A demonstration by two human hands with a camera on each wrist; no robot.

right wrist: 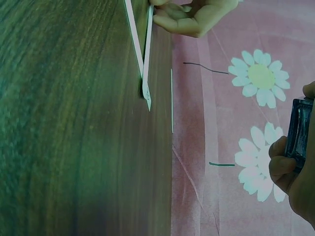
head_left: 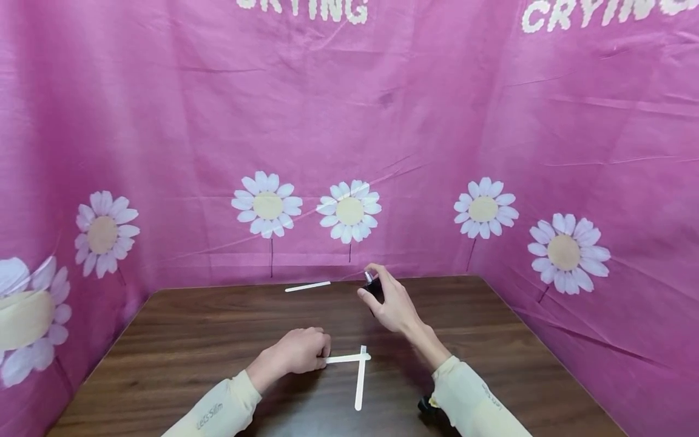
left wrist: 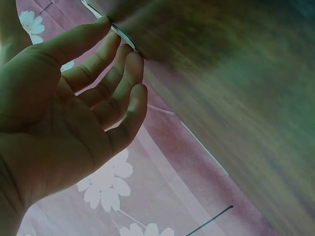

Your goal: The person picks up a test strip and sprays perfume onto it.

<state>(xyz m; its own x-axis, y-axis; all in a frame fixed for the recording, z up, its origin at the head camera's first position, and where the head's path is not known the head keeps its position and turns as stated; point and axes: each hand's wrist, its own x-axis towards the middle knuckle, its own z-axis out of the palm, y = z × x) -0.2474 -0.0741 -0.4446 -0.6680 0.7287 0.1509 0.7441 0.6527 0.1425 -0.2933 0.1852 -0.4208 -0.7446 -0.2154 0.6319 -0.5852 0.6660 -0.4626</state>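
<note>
Object (head_left: 425, 405), black, shows at 4 o'clock on a dial centred on the strip crossing (head_left: 363, 357), below the right sleeve (head_left: 472, 394); whether worn or resting on the table (head_left: 191, 331) cannot be told. Lower strip (head_left: 359, 391): unheld, long axis 6 to 12 o'clock, rounded end toward the person. Held strip (head_left: 344, 359): laid across it near its 12 o'clock end, long axis 9 to 3, free tip pointing at 3. Left hand (head_left: 303, 351), at 9 o'clock, pinches the opposite end between thumb and fingertips; this hold is judged to leave most of the length exposed. Right hand (head_left: 395, 303), at 1 o'clock, grips a dark bottle (head_left: 375, 290), index finger arched above the silver sprayer top (head_left: 368, 277), a placing that would suit pressing it. Bottle position: 12 o'clock, long axis near upright, top leaning toward 11; nozzle direction and clearance from the table not discernible. Loose strip (head_left: 307, 287): untouched near the far edge at 11 o'clock, long axis roughly 9 to 3. Pink cloth (head_left: 191, 139) hangs beyond.
</note>
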